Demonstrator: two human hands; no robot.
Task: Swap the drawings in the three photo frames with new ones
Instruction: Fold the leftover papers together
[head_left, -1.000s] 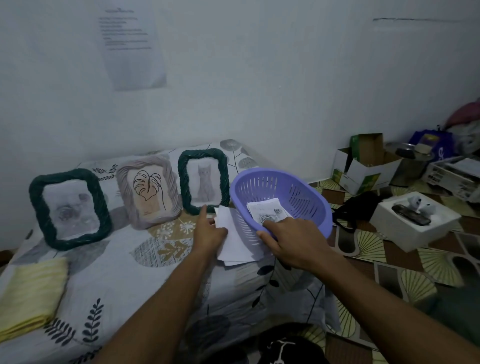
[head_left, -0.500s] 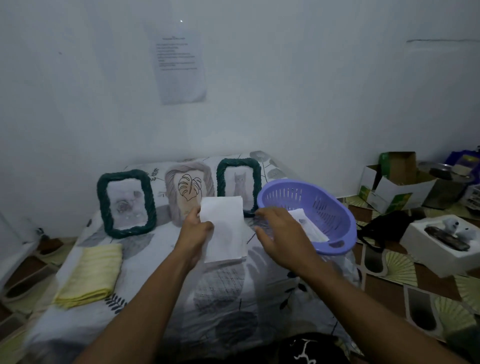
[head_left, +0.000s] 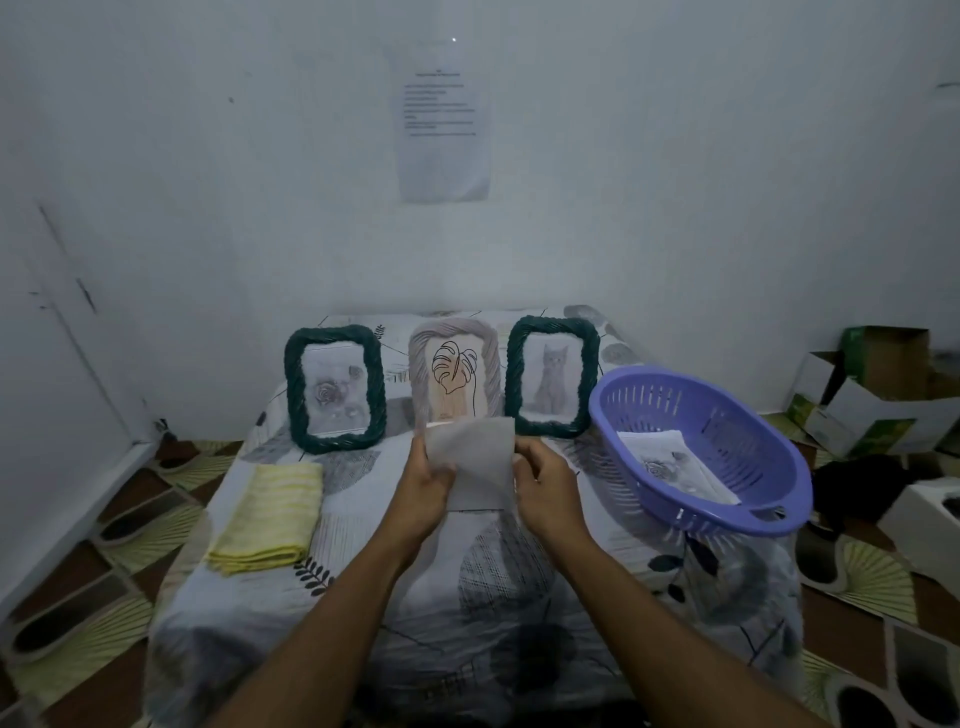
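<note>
Three frames stand in a row at the back of a low table against the wall: a dark green frame (head_left: 335, 388) with a rose drawing, a grey frame (head_left: 453, 371) with a leaf drawing, and a second dark green frame (head_left: 552, 376) with a cat drawing. In front of the grey frame I hold white paper sheets (head_left: 478, 465) upright. My left hand (head_left: 428, 486) grips their left edge and my right hand (head_left: 545, 491) pinches their right edge. A purple basket (head_left: 727, 499) at the right holds more drawings (head_left: 670, 465).
A folded yellow cloth (head_left: 267, 517) lies on the patterned tablecloth (head_left: 519, 597) at the left. Open cardboard boxes (head_left: 878, 395) and a white box (head_left: 930, 519) sit on the floor to the right. A printed sheet (head_left: 444, 135) is stuck to the wall.
My left hand lifted the sheets off the table beside the basket and brought them to the middle. My right hand left the basket and took their right edge. The view panned left.
</note>
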